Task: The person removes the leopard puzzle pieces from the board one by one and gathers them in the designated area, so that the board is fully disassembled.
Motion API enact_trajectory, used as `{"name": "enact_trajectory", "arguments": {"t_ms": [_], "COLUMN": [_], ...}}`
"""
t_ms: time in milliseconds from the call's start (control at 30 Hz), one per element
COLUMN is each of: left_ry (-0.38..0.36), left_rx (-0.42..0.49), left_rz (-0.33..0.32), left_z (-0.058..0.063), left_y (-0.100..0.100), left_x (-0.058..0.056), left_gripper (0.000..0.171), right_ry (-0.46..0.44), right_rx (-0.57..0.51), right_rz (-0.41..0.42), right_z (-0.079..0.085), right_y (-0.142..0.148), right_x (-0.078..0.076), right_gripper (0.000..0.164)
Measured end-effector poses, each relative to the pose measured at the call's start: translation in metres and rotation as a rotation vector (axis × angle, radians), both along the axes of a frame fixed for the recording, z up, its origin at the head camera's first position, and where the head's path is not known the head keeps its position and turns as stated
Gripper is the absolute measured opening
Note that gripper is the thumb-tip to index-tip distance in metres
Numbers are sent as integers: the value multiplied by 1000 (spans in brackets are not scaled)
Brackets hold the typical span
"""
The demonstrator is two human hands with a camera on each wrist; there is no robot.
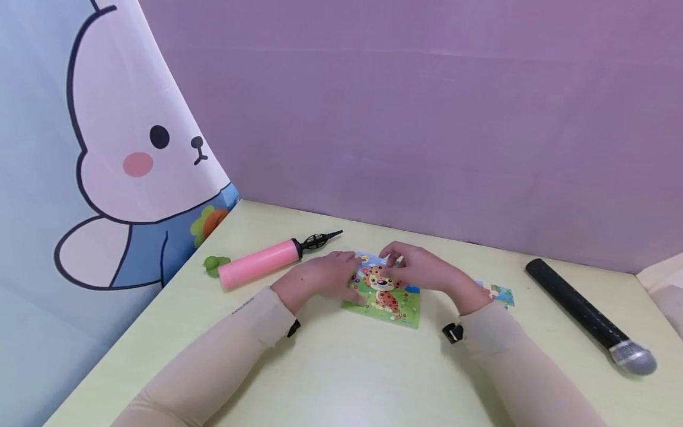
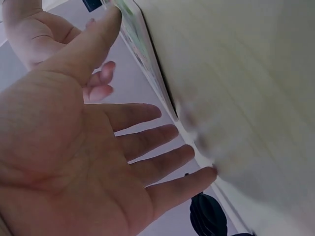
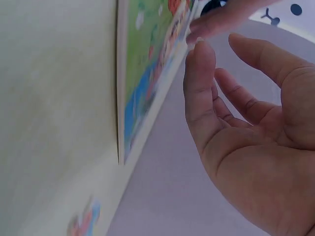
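Note:
A jigsaw puzzle board (image 1: 404,317) with a spotted cub on green grass lies flat on the table, between the two hands. My left hand (image 1: 326,277) is at its left side, fingers spread and straight, the thumb over the picture; the left wrist view shows an empty palm (image 2: 74,162). Over the board's upper right part hovers my right hand (image 1: 427,268), its fingers loosely bent. Thumb and index finger stand apart with nothing between them in the right wrist view, near the puzzle board (image 3: 140,73). Both hands hide parts of the picture.
Loose puzzle pieces (image 1: 503,295) lie right of the board, partly behind the right forearm. A black microphone (image 1: 578,308) rests farther right. On the left are a pink hand pump (image 1: 261,264) with a black nozzle and a small green object (image 1: 214,264). A purple backdrop (image 1: 405,118) borders the table's far edge.

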State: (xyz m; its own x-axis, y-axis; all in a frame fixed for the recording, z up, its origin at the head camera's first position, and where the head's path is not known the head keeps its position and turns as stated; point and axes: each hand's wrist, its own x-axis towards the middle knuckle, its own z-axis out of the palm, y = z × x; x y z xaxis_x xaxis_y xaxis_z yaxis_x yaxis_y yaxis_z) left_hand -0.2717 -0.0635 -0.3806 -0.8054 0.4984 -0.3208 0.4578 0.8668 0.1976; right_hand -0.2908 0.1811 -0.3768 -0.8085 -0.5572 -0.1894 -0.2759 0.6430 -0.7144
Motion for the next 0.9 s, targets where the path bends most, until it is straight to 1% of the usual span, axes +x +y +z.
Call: {"name": "enact_trajectory", "arguments": {"t_ms": [133, 233, 433, 500, 600, 767, 833, 900], "left_ry": [-21, -23, -49, -49, -46, -45, -48, -52], "left_rx": [4, -6, -10, -14, -23, -29, -27, -26], "left_rz": [13, 20, 32, 27, 19, 19, 21, 23], "left_z": [-3, -4, -4, -3, -3, -2, -1, 0], "left_y": [-2, -3, -3, -3, -2, -1, -1, 0], "left_x": [-3, -6, -8, -8, -8, -7, -7, -6], "left_gripper": [110, 110, 108, 107, 105, 104, 103, 102], "right_ry": [-21, -28, -43, -46, -20, 76, 94, 88], "right_rx": [-7, -8, -4, 0, 20, 87, 114, 133], "right_rz": [23, 22, 43, 53, 73, 105, 112, 112], "right_z": [-6, -7, -14, -16, -17, -18, -18, -18], "right_y": [-15, -23, -31, -32, -32, -34, -35, -36], "right_x": [-3, -5, -8, -9, -9, -10, -10, -9], "right_gripper": [42, 42, 42, 42, 42, 45, 46, 46]}}
